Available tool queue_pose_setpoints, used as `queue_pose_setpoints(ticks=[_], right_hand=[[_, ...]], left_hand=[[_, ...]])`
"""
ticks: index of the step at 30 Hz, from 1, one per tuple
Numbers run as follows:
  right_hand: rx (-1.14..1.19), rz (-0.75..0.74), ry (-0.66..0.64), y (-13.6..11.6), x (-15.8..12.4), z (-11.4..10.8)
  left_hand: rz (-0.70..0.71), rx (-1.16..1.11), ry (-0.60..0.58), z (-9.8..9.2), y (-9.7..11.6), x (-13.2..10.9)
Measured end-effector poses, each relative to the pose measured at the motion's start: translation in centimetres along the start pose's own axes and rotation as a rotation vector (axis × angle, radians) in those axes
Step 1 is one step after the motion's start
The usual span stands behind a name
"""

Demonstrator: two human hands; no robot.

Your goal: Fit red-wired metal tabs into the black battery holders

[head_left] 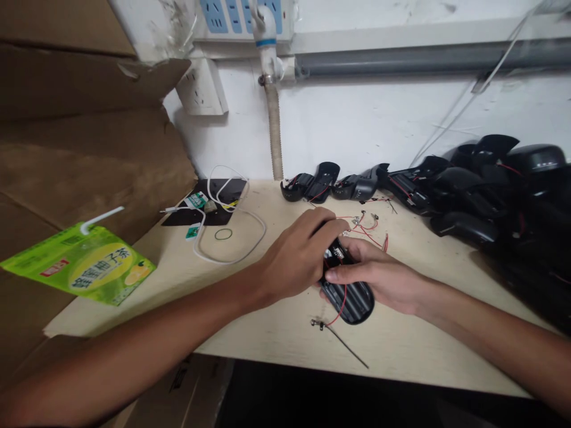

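Just above the table, my right hand grips a black plastic housing with ribbed, battery-like channels, its thumb lying across the open inside. My left hand is closed over the far end of the same housing. Its fingertips are partly hidden, so any small part between them cannot be made out. From the housing a red wire hangs down to small metal contacts and a thin dark wire. Just beyond my hands lie loose red wires with small metal terminals.
Black plastic housings are heaped at the right and along the wall. On the left are a white cable, a dark sheet, a rubber band, a green drink pouch with a straw, and cardboard.
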State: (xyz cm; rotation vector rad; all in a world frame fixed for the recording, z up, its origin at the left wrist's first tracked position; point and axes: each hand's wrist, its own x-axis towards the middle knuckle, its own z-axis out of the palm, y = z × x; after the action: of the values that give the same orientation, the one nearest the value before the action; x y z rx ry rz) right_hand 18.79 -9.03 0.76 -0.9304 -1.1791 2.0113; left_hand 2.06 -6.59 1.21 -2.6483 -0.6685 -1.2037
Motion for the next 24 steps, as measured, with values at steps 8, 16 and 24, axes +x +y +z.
queue_pose_setpoints(ticks=[8, 16, 24], right_hand=[[0.133, 0.071, -0.096, 0.0, 0.1, -0.6], [0.044, 0.048, -0.027, 0.0, -0.3, 0.0], [0.011, -0.003, 0.064, 0.4, -0.4, 0.8]], left_hand=[[-0.034, -0.051, 0.039, 0.0, -0.6, -0.2], [-0.02, -0.014, -0.013, 0.2, -0.3, -0.1], [0.022, 0.053, -0.029, 0.3, -0.2, -0.1]])
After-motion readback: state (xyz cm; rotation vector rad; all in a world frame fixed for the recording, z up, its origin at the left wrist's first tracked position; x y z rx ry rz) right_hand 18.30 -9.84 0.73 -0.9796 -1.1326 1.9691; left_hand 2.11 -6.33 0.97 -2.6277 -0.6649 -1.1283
